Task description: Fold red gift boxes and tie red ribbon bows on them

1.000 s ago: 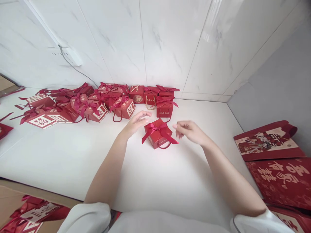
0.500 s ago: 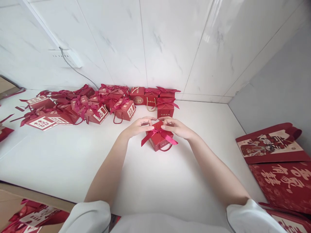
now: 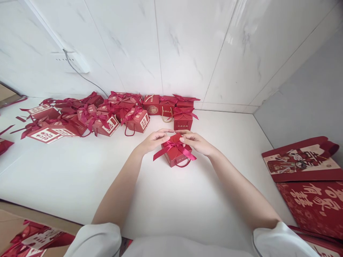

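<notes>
A small red gift box (image 3: 174,156) sits on the white table in front of me, with a crimson ribbon bow (image 3: 174,144) on top and a rope handle at its front. The ribbon tails spread to both sides. My left hand (image 3: 157,140) is closed on the back left of the box, its thumb on the top edge beside the bow. On the other side my right hand (image 3: 194,141) grips the back right, thumb near the bow's right loop. The fingers of both hands curve behind the box.
Several red boxes with ribbons (image 3: 107,123) lie along the wall at the back left. One upright box (image 3: 183,119) stands just behind my hands. Red paper bags (image 3: 302,162) lie at the right. Below the table's left edge, a carton (image 3: 53,223) holds more red items.
Both thumbs have shifted slightly outward and up from the bow. The left ribbon tail reaches a little farther left. The box has stayed nearly in place.
</notes>
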